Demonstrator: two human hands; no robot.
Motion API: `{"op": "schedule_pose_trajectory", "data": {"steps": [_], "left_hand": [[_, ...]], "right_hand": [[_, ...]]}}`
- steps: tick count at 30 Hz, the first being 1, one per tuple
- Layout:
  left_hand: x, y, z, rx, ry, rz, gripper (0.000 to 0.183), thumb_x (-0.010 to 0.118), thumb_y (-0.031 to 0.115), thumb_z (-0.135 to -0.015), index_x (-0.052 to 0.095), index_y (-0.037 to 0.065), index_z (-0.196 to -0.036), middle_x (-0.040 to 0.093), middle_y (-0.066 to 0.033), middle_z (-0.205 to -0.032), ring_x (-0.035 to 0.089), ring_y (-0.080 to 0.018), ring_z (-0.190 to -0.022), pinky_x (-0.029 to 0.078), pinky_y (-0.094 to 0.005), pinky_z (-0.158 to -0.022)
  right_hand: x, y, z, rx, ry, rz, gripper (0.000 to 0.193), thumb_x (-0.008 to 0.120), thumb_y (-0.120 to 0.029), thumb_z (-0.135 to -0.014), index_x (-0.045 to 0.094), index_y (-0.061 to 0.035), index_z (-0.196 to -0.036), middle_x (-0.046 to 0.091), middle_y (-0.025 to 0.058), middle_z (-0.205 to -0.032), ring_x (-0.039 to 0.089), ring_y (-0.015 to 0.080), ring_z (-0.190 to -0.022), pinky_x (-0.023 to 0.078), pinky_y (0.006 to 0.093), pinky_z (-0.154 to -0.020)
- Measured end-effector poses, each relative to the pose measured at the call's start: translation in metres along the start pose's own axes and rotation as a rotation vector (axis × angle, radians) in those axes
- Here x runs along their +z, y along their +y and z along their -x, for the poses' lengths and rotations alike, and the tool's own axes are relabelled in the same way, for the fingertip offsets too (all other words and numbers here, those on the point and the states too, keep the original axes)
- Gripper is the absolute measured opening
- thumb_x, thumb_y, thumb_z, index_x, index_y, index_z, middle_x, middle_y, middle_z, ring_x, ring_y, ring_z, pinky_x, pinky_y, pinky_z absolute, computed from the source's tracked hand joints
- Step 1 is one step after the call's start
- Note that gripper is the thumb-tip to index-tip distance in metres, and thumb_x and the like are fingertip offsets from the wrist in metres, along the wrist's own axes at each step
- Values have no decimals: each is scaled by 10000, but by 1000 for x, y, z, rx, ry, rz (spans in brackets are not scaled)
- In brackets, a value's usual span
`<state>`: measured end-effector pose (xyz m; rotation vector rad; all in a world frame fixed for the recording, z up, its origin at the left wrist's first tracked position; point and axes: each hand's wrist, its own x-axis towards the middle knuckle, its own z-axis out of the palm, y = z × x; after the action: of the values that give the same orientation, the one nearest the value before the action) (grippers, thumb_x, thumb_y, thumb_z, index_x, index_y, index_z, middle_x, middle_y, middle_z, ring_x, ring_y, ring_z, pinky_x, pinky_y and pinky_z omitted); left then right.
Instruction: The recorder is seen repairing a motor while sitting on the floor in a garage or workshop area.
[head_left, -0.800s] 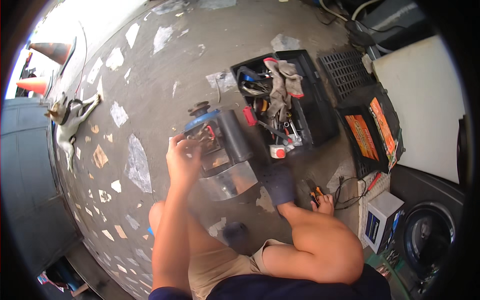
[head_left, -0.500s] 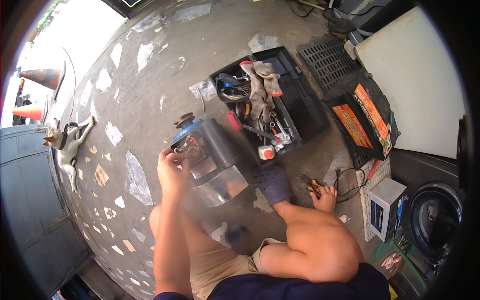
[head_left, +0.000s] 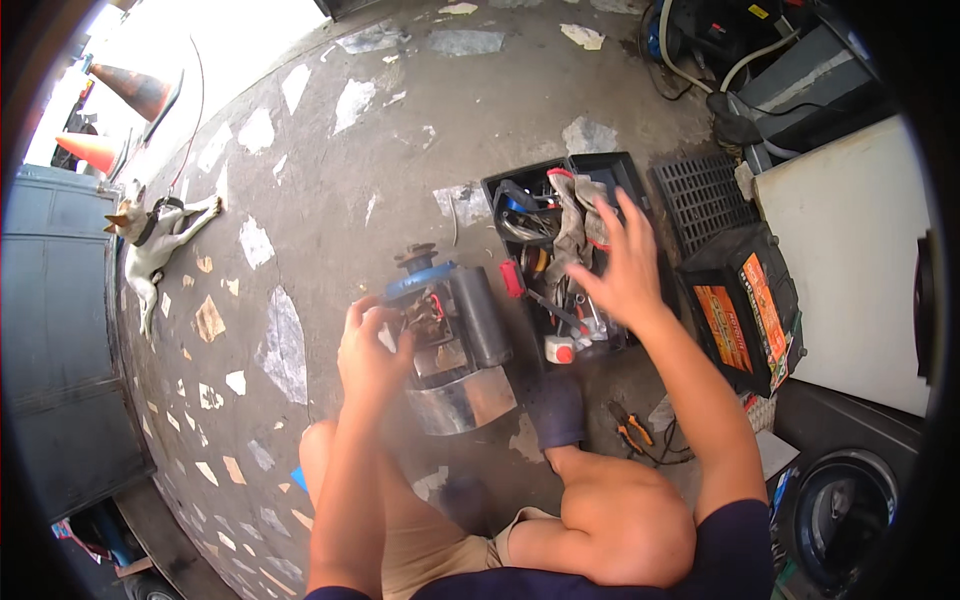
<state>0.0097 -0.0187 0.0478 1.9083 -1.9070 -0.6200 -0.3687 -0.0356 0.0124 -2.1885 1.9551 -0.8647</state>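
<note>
An electric motor (head_left: 484, 315) lies on the floor before me, with a blue end ring (head_left: 418, 278), a pulley (head_left: 415, 255) and exposed red wiring. A bent shiny metal cover (head_left: 462, 402) is at its near end. At the motor's left side is my left hand (head_left: 368, 355), its fingers curved and the thumb apart; I make out nothing held for certain. My right hand (head_left: 625, 270), fingers spread, hovers over the black toolbox (head_left: 640, 172). Inside are grey work gloves (head_left: 567, 215), wrenches and other tools. Orange-handled pliers (head_left: 630, 428) lie on the floor near my foot.
A red-handled hacksaw (head_left: 513, 279) lies across the toolbox's left edge. To the right are a black battery (head_left: 735, 305), a floor grate (head_left: 705, 200) and a front-loading washing machine (head_left: 845, 505). A leashed dog (head_left: 150, 245) lies at the left near traffic cones (head_left: 88, 152).
My right hand has left the pliers on the floor and risen over the toolbox, its fingers spreading. My left hand stays beside the motor. The whole view has shifted somewhat.
</note>
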Motion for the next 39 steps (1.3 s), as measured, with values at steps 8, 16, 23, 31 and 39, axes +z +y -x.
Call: {"op": "schedule_pose_trajectory", "data": {"steps": [8,16,23,31,39], "left_hand": [[36,93,-52,349,-92,106,377,808,94,-872,701,20,-1225,670,-212,-1326,679,-440,-1188,564,-471,-998],[117,146,-11,209,-232,406,866,766,109,-912,324,33,-1654,557,-340,-1424,629,-503,-1278,552,-520,-1055],[143,199,75,-75,-560,1089,786,577,235,-1134,132,-46,-1719,521,-292,-1532,565,-312,-1428,459,-419,-1170],[151,208,93,138,-385,922,808,606,266,-1101,181,-49,-1712,205,-281,-1778,217,-450,-1647,192,-511,-1328],[161,174,-57,-27,-194,840,706,486,384,-1155,346,-119,-1630,372,-317,-1701,321,-434,-1614,219,-469,-1335]], "right_hand": [[73,18,11,-195,-259,142,317,764,-123,-779,745,-115,-1095,648,94,-1159,590,329,-1114,484,459,-937],[-47,-8,48,135,-5,-289,211,693,24,-736,681,-18,-942,684,160,-1012,689,375,-921,569,428,-847],[-90,-14,82,219,-176,-398,273,738,-3,-745,665,-16,-1007,661,192,-1089,663,402,-1006,544,445,-885],[-68,-5,91,165,-136,-420,341,758,-147,-771,648,13,-1051,665,216,-1119,666,429,-1026,554,454,-899],[24,23,-26,29,-254,-467,828,862,-249,-854,481,-1,-1546,573,250,-1523,574,438,-1399,486,486,-1154]]}}
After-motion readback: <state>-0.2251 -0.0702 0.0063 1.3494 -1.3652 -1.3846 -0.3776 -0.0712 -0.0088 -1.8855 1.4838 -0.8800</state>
